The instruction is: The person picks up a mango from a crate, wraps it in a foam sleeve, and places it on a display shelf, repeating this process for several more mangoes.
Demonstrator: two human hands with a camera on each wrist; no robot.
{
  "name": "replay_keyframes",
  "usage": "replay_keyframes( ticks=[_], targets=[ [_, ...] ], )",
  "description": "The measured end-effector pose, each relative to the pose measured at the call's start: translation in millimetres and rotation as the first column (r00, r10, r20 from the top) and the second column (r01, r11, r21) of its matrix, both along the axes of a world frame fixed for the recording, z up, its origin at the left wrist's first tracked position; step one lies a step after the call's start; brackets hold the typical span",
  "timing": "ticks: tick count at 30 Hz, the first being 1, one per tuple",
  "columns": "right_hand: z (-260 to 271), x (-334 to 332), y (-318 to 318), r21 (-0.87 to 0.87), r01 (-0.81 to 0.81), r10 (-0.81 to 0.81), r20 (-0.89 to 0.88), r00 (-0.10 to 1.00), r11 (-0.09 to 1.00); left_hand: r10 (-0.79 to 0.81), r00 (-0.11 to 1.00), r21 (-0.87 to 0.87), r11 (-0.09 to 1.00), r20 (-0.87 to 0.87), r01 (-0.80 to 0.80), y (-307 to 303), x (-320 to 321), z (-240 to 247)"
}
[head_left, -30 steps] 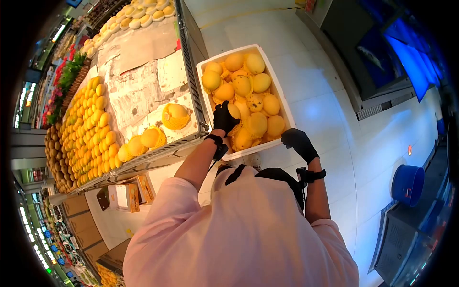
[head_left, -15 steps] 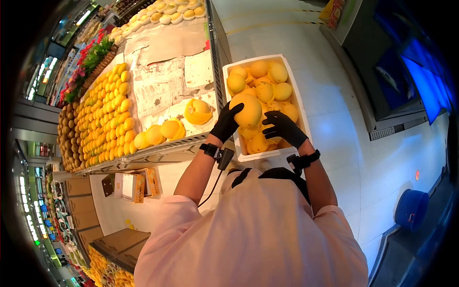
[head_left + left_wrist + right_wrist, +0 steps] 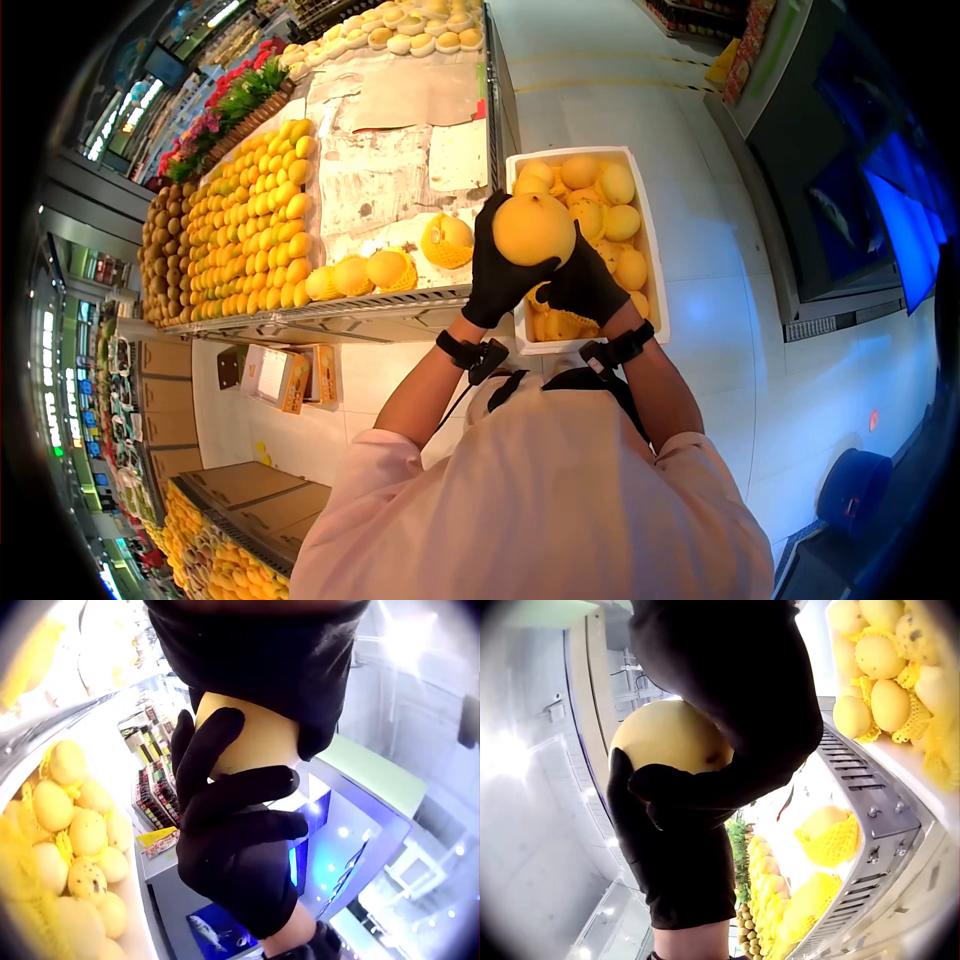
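A round yellow melon is held up over the left side of a white foam box. My black-gloved left hand grips it from the left, its thumb along the lower side. From the right, my gloved right hand closes in beneath it. The left wrist view shows bent fingers of the right hand against the melon. A dark spot marks its skin in the right wrist view. More yellow melons, some in yellow foam nets, fill the box; my hands hide part of them.
Left of the box stands a display stand with netted melons near its front edge and rows of small yellow fruit. Cardboard cartons lie on the floor below. A blue bucket is at the right.
My left hand has lifted the melon out of the box. My right hand moved from the box rim over to the melon and now holds it too. The head view has shifted.
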State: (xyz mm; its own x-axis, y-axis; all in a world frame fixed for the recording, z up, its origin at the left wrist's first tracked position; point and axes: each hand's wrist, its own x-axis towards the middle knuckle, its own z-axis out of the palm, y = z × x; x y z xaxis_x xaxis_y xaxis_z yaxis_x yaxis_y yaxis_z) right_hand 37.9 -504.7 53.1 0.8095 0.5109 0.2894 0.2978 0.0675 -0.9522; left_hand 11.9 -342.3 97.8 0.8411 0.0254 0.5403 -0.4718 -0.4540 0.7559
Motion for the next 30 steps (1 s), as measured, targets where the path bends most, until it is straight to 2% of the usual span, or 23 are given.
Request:
replay_keyframes(
  ticks=[1, 2, 4, 6, 8, 10, 11, 12, 13, 14, 15, 16, 17, 18, 19, 20, 21, 22, 23, 25, 26, 29, 30],
  targets=[
    [7, -1, 3, -0.278, 0.303, -0.1, 0.564, 0.82, 0.911, -0.019, 1.0, 0.063, 0.998, 0.025, 0.018, -1, -2, 7],
    [15, -5, 6, -0.284, 0.351, -0.154, 0.539, 0.828, 0.892, -0.068, 0.997, 0.181, 0.982, 0.032, 0.062, 1, -1, 12],
    [21, -6, 9, -0.291, 0.312, -0.167, 0.433, 0.886, 0.904, -0.112, 0.993, 0.23, 0.966, -0.047, 0.12, 11, 10, -13],
    [28, -7, 9, -0.266, 0.304, -0.191, 0.378, 0.906, 0.915, -0.131, 0.991, 0.266, 0.955, -0.012, 0.129, 14, 1, -3],
    [36, -8, 5, -0.211, 0.325, -0.23, 0.377, 0.897, 0.922, -0.178, 0.983, 0.023, 0.984, -0.054, 0.179, 20, 0, 1],
    [33, -5, -3, -0.198, 0.324, -0.249, 0.329, 0.911, 0.925, -0.233, 0.967, -0.204, 0.957, -0.108, 0.208, 24, -2, 3],
    [34, -4, -4, -0.191, 0.324, -0.257, 0.304, 0.917, 0.927, -0.265, 0.94, -0.313, 0.93, -0.213, 0.191, 28, -3, 4],
    [36, -4, -6, -0.062, 0.199, -0.194, 0.082, 0.978, 0.978, -0.306, 0.9, -0.417, 0.895, -0.311, 0.16, 32, -4, 4],
    [39, -3, -7, 0.097, 0.126, -0.112, -0.138, 0.984, 0.987, -0.354, 0.847, -0.512, 0.851, -0.398, 0.116, 36, -4, 5],
    [28, 3, -9, 0.426, 0.131, 0.086, -0.454, 0.887, 0.895, -0.409, 0.781, -0.597, 0.8, -0.472, 0.058, 38, -5, 5],
    [21, 9, -10, 0.677, 0.245, 0.367, -0.626, 0.688, 0.694, -0.549, 0.689, -0.723, 0.689, -0.474, 0.051, 40, -6, 5],
    [14, 15, -9, 0.531, 0.174, 0.162, -0.527, 0.835, 0.829, -0.678, 0.586, -0.828, 0.561, -0.443, 0.023, 41, -6, 6],
    [17, 20, -8, 0.346, 0.149, -0.02, -0.351, 0.936, 0.926, -0.792, 0.478, -0.907, 0.42, -0.381, -0.027, 40, -6, 10],
    [19, 21, -7, 0.142, 0.173, -0.156, -0.12, 0.98, 0.975, -0.847, 0.416, -0.941, 0.331, -0.33, -0.072, 38, -6, 14],
    [19, 17, -6, 0.137, 0.164, -0.147, -0.125, 0.981, 0.977, -0.694, 0.565, -0.74, 0.641, -0.447, 0.203, 35, -6, 19],
    [38, 3, -2, 0.132, 0.155, -0.138, -0.13, 0.982, 0.979, -0.515, 0.73, -0.368, 0.851, -0.449, 0.374, 32, -7, 23],
    [53, -7, -2, 0.128, 0.145, -0.128, -0.137, 0.982, 0.981, -0.352, 0.873, 0.087, 0.912, -0.338, 0.402, 30, -9, 23],
    [59, -9, -5, 0.09, 0.134, -0.12, -0.151, 0.981, 0.987, -0.257, 0.925, 0.122, 0.946, -0.28, 0.3, 28, -11, 15],
    [55, -4, -10, 0.156, 0.087, -0.054, -0.203, 0.978, 0.984, -0.172, 0.961, 0.286, 0.93, -0.215, 0.231, 24, -12, 16],
    [42, 11, -24, 0.292, 0.001, 0.089, -0.293, 0.952, 0.956, -0.032, 0.998, 0.573, 0.818, -0.047, 0.053, 16, -14, 21],
    [41, 10, -25, 0.276, 0.012, 0.055, -0.232, 0.971, 0.961, -0.045, 0.998, 0.442, 0.895, -0.035, 0.055, 12, -13, 15],
    [44, 5, -33, -0.02, 0.025, -0.028, -0.171, 0.985, 0.999, 0.014, 0.997, 0.498, 0.867, -0.073, 0.024, 17, -13, 8],
    [45, 2, -34, -0.011, 0.03, -0.032, -0.248, 0.968, 0.999, -0.009, 0.994, 0.384, 0.922, -0.11, 0.051, 17, -14, 6]
  ],
)
